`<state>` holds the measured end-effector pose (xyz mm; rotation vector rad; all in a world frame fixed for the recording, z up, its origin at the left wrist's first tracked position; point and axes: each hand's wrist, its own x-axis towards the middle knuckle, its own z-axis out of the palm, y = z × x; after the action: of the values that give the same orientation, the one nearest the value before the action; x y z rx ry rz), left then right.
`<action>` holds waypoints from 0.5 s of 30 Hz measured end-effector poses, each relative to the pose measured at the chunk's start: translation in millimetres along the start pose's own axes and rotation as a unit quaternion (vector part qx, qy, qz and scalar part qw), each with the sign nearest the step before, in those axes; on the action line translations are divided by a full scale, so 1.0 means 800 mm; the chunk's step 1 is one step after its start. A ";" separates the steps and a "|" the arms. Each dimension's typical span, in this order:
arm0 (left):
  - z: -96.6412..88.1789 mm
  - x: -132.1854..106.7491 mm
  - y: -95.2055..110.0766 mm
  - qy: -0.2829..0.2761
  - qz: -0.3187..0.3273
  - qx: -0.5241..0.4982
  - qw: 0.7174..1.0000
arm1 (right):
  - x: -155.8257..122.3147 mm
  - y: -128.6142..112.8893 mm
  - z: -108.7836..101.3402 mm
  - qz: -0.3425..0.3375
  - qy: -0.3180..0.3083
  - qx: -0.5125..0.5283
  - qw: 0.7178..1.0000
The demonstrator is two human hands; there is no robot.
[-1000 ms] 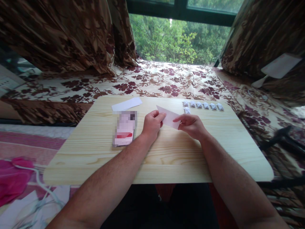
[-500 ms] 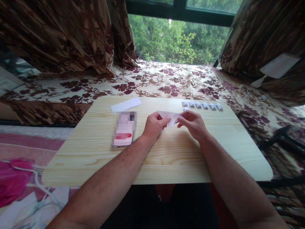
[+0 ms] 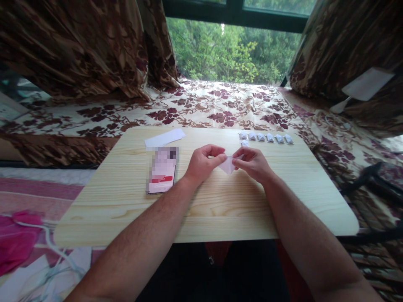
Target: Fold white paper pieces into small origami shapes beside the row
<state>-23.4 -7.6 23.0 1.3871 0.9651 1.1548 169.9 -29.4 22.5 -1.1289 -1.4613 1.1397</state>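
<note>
A small folded piece of white paper [image 3: 228, 166] hangs point-down between my two hands, above the wooden table [image 3: 220, 209]. My left hand [image 3: 204, 162] pinches its left side between thumb and forefinger. On the other side, my right hand [image 3: 250, 163] grips the right corner with thumb and fingertips. Just beyond the right hand lies one small folded white paper piece [image 3: 244, 143]. Behind that, several similar folded paper pieces [image 3: 266, 137] form a row along the table's far edge.
White paper strips [image 3: 165, 137] lie at the table's far left. Nearer sits a phone [image 3: 162, 172], its screen partly blurred. A white lamp [image 3: 367, 84] stands on the floral-covered ledge to the right. Cables [image 3: 52, 239] and paper sheets lie on the striped bedding at the left.
The folded paper has come lower and slightly nearer, its left corner drawn in toward my left hand's fingertips. Both hands stay on it. The view has shifted slightly.
</note>
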 end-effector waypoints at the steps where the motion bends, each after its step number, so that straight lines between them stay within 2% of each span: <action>1: 0.000 -0.001 0.000 -0.011 0.001 0.008 1.000 | -0.001 0.000 0.001 0.001 -0.011 -0.008 1.000; 3: 0.000 -0.002 0.001 -0.030 -0.007 0.016 0.999 | -0.001 0.000 0.004 -0.001 -0.022 -0.020 1.000; 7: 0.002 -0.004 0.000 -0.041 -0.020 0.029 0.999 | 0.000 0.003 0.005 -0.026 0.007 -0.014 1.000; 15: 0.006 -0.006 -0.006 -0.075 -0.007 0.071 0.995 | 0.001 0.006 0.009 -0.031 0.018 -0.020 0.999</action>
<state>-19.1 -12.5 17.4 1.5555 0.9626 0.9721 163.2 -28.5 16.7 -1.1190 -1.4869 1.0465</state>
